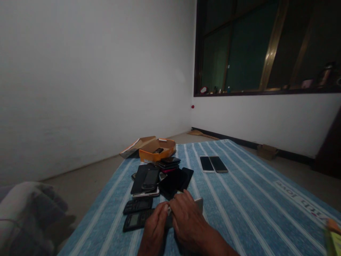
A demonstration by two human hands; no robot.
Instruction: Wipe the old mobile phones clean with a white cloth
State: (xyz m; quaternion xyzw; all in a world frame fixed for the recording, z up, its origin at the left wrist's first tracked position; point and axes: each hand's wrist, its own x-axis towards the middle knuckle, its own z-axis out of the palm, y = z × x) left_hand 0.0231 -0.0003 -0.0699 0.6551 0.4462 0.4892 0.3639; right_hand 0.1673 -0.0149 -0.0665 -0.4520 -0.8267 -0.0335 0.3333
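Note:
Close in front of me, my left hand (154, 225) and my right hand (188, 218) meet over a flat grey phone (199, 203). The right hand's fingers curl over its top, covering most of it. My left fingers are pressed together against its left side, with the thumb tip close to the right hand. Left of the hands lie two black keypad phones, one lower (134, 221) and one just above it (137, 205). Beyond the fingers, a heap of dark phones includes a black slider-like phone (150, 177) on top and a black slab (172, 181) to its right.
An orange box (151, 155) with its lid open and a small phone inside stands at the table's far left. Two smartphones (206, 164) lie side by side farther right. The blue striped cloth (247, 199) covers the table. Something yellow-green (334, 240) shows at the right edge.

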